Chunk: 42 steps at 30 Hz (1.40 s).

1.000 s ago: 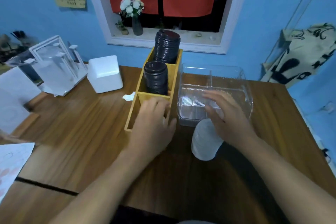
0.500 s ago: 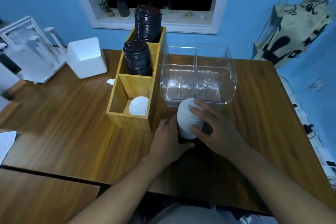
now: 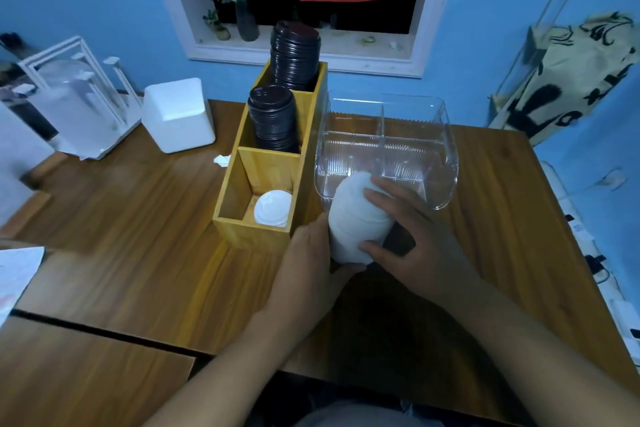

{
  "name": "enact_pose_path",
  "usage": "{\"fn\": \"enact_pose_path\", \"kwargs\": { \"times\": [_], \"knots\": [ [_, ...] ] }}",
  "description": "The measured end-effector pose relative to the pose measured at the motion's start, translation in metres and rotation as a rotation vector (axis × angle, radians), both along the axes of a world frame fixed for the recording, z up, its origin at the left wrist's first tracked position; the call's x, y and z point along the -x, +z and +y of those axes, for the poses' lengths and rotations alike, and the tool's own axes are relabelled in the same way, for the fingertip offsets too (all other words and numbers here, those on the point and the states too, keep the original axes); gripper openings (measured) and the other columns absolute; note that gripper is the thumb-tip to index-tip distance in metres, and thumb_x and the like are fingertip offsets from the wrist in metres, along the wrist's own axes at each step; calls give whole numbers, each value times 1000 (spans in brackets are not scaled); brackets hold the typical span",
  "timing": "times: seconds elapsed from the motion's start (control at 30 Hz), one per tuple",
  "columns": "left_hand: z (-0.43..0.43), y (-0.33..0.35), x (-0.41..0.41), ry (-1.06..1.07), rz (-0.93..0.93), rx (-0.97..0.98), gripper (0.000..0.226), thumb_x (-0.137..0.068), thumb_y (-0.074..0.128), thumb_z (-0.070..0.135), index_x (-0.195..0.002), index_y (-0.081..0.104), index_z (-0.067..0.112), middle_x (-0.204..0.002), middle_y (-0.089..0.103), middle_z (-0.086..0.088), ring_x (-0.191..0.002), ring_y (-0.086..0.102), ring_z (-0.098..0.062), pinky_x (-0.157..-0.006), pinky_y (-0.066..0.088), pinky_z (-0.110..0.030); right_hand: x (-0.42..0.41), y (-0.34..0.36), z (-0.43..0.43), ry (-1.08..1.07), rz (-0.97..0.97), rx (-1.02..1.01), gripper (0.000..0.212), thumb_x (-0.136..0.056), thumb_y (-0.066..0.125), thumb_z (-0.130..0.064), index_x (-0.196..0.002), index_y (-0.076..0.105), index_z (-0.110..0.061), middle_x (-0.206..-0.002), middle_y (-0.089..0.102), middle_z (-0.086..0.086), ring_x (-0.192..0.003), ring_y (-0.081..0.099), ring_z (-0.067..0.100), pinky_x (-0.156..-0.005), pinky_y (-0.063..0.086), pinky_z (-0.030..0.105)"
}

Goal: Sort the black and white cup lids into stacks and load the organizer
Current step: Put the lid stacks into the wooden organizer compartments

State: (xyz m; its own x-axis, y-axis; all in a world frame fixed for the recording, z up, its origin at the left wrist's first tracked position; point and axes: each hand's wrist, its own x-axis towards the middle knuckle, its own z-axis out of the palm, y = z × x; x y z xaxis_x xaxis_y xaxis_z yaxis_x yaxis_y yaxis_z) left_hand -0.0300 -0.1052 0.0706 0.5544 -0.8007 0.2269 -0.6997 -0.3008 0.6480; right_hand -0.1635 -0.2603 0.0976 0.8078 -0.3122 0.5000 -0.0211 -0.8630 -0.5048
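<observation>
A tall stack of white lids (image 3: pixel 356 218) stands on the table just right of the wooden organizer (image 3: pixel 239 222). My left hand (image 3: pixel 308 270) grips its near left side and my right hand (image 3: pixel 412 236) wraps its right side. The organizer has three compartments in a row. The far one holds a tall stack of black lids (image 3: pixel 295 55), the middle one a shorter stack of black lids (image 3: pixel 273 118), and the near one a few white lids (image 3: pixel 273 208) lying low inside.
A clear plastic divided bin (image 3: pixel 440 149) sits right behind the white stack. A white box (image 3: pixel 178 114) and a clear stand (image 3: pixel 74 104) are at the left back. Papers (image 3: pixel 17 270) lie at the left edge. The wooden table (image 3: pixel 121 236) extends left and toward me.
My left hand has left the organizer's near compartment, where white lids now lie, and joined my right hand on the white stack. The camera has tilted down.
</observation>
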Motion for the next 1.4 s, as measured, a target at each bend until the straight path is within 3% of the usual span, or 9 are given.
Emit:
{"fn": "enact_pose_path", "kwargs": {
  "times": [0.13, 0.23, 0.37, 0.67, 0.77, 0.87, 1.1, 1.27, 1.4],
  "knots": [
    [20, 57, -27, 92, -32, 45, 73, -75, 85, 49, -137, 48, 39, -119, 54, 26, -111, 51, 2, -86, 50, -17, -35, 52, 9, 83, -120, -4, 71, -87, 77, -38, -148, 44, -19, -157, 41, -1, -144, 37, 12, -107, 44, 20],
    [29, 75, -61, 151, -35, 30, 79, -73, 86, 47, -141, 45, 35, -119, 50, 23, -111, 45, 1, -77, 38, -9, -78, 67, 17, 112, -120, -43, 70, -87, 79, -32, -148, 47, -19, -157, 41, -1, -143, 39, 12, -106, 49, 27],
    [32, 72, -99, 254, 14, -29, 85, -75, 87, 41, -145, 42, 24, -136, 58, 7, -118, 52, -11, -83, 38, -20, -134, 55, 25, 133, -35, -94, 70, -87, 78, -28, -149, 46, -25, -159, 37, -9, -144, 35, 7, -112, 44, 43],
    [10, 32, -114, 270, -187, 3, 93, -80, 86, 33, -153, 32, 10, -129, 63, -13, -110, 65, -28, -80, 46, -26, -160, 26, 16, 160, 23, -7, 69, -86, 78, -33, -148, 48, -23, -158, 40, -6, -145, 36, 10, -116, 38, 33],
    [1, 13, -123, 328, -111, 106, 104, -80, 83, 15, -158, 16, 28, -124, 63, -23, -109, 66, -35, -85, 52, -34, -161, 20, 15, 148, 42, 7, 69, -86, 78, -35, -148, 48, -24, -158, 40, -5, -145, 37, 13, -115, 39, 35],
    [3, 17, -123, 304, -6, -40, 103, -82, 83, 34, -159, 17, 19, -145, 49, -2, -127, 50, -13, -97, 32, -10, -160, 8, 17, 142, 94, 61, 69, -87, 77, -35, -148, 48, -25, -159, 39, -4, -145, 37, 16, -116, 38, 40],
    [1, 22, -126, 277, 83, -142, 104, -83, 83, 34, -159, 13, 19, -155, 40, 1, -135, 45, -15, -106, 48, -31, -163, -15, 17, 62, 182, 307, 58, -93, 66, -44, -146, 48, -31, -158, 41, -7, -151, 26, 24, -122, 18, 58],
    [7, 19, -115, 321, -19, -44, 85, -87, 73, 16, -157, 25, 15, -150, 47, -6, -131, 52, -24, -100, 43, -30, -163, -21, 23, 41, 176, 329, 47, -100, 53, -40, -146, 50, -29, -159, 40, -6, -150, 29, 21, -120, 19, 62],
    [6, 19, -115, 317, -68, -111, 83, -91, 73, 30, -156, 23, 18, -143, 50, -2, -120, 55, -15, -87, 40, -15, -161, -16, 27, 41, 181, 311, 44, -104, 41, -37, -146, 51, -28, -159, 41, -5, -150, 28, 22, -120, 17, 62]
  ]
}}
